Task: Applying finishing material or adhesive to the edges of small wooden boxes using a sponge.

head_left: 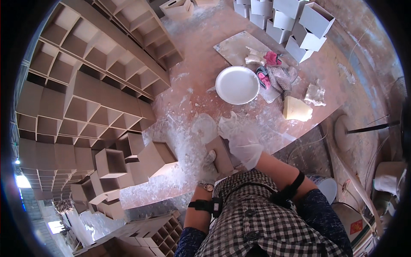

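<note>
My left hand, with a watch at its wrist, is at the side of a small brown fibreboard box, its fingers closed on the edge. The box is close to my body, tilted, and partly hidden by my hands. My right hand wears a loose, whitish see-through glove and is just beyond the box's right side. Its fingers are blurred, so I cannot make out whether it holds anything. Ahead of it, a round white basin sits on the dusty reddish work table.
Stacked brown box frames fill the left. Several loose brown boxes stand at the table's left edge. Right of the basin are crumpled rags and a yellow foam block. White boxes are stacked at the far right.
</note>
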Tool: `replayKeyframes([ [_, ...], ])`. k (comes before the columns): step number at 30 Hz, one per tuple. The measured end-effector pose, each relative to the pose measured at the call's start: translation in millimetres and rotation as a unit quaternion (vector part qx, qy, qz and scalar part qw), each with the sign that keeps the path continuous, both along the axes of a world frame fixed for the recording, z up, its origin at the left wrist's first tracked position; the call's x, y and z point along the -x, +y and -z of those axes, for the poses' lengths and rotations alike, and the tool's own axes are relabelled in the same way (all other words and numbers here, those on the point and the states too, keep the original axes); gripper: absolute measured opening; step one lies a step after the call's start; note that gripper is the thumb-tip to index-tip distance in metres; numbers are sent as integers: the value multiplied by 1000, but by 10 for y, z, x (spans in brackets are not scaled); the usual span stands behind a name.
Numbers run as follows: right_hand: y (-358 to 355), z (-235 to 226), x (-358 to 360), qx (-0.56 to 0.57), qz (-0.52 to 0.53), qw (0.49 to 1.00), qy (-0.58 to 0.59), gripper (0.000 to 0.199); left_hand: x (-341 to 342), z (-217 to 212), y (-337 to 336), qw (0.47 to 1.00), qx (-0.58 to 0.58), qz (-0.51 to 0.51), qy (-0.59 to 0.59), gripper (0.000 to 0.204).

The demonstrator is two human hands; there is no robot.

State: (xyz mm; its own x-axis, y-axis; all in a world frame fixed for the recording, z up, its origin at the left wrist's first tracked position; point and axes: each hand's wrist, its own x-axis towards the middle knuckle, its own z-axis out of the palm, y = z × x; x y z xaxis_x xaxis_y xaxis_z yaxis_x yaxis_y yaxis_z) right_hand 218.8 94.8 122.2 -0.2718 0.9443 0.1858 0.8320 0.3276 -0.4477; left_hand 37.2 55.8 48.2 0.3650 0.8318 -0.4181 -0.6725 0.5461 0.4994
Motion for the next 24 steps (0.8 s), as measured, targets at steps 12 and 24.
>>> replayKeyframes([
  [12,-793,-465,-242,7,-180,983,27,49,12,-118,-16,997,61,3,-47,78],
  [24,-566,-625,142,-46,-74,993,-82,47,14,-58,-46,1000,-18,8,-19,72],
])
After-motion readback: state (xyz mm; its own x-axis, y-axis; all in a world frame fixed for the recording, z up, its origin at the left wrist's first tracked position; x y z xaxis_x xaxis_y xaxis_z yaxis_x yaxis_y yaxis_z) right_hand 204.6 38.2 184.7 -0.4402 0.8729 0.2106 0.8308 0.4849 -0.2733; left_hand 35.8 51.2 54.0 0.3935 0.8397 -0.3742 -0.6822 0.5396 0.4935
